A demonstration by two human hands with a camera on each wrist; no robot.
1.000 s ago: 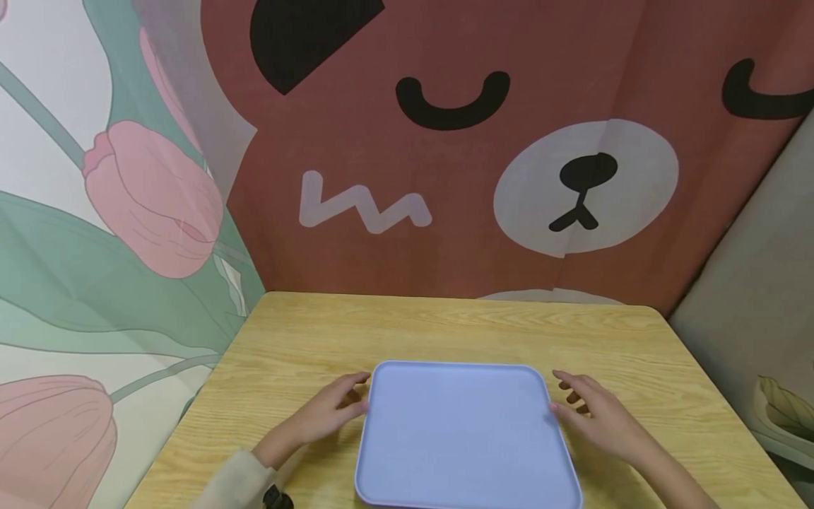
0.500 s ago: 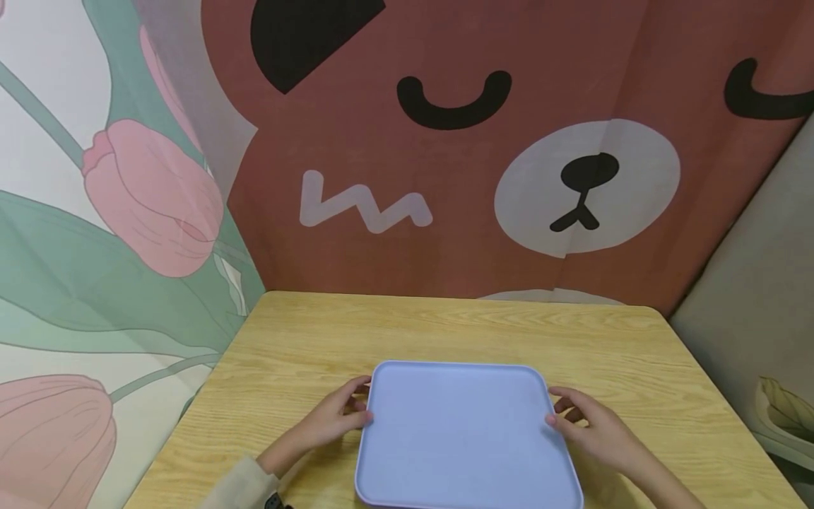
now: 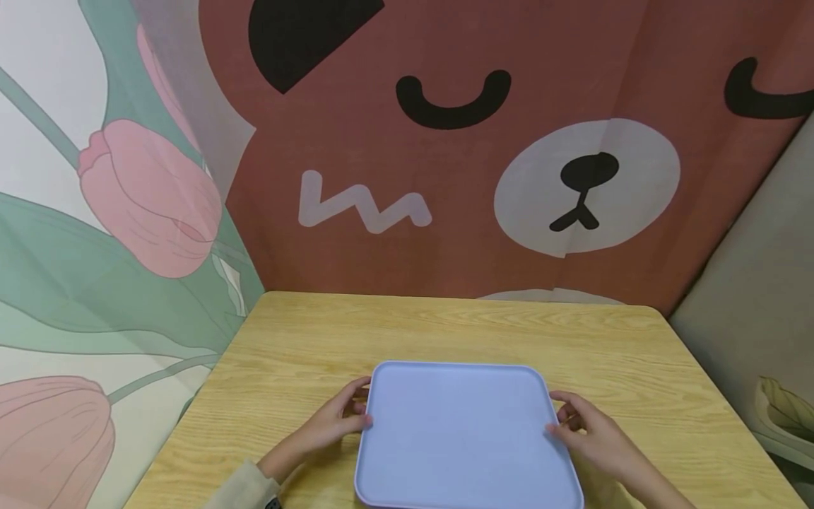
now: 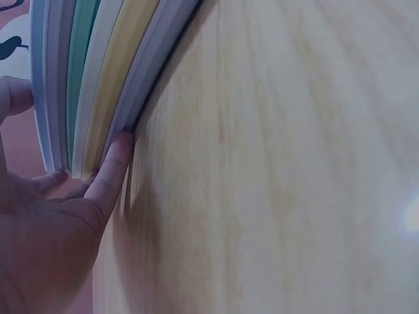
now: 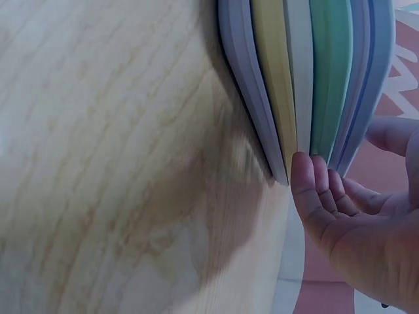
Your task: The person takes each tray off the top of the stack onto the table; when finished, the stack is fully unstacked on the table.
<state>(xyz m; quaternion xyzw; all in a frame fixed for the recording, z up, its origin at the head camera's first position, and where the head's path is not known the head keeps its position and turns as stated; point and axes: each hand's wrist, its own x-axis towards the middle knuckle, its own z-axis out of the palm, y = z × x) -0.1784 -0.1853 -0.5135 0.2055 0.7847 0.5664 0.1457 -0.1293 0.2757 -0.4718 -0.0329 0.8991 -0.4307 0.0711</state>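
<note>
A stack of rounded-corner trays lies on the table, its top one a light blue tray (image 3: 464, 435). In the left wrist view, the edges show blue, lavender, a green tray (image 4: 82, 52), white, a yellow tray (image 4: 124, 59) and a lavender tray (image 4: 147, 62) lowest. My left hand (image 3: 331, 422) holds the left side, thumb on the top rim and fingers along the edges, the lowest finger beside the bottom tray. Opposite it, my right hand (image 3: 594, 435) has its thumb on the right rim; its fingertips (image 5: 302, 167) reach the white and green edges.
The wooden table (image 3: 445, 329) extends behind and to both sides of the stack. A bear-print curtain (image 3: 356, 261) hangs along its back edge, and a tulip-print curtain (image 3: 51, 283) at the left. A pale container (image 3: 785, 417) stands beyond the right edge.
Both hands have come in against the tray stack and slid slightly toward me along its sides, the thumbs settling on the top rim. The trays have stayed in place.
</note>
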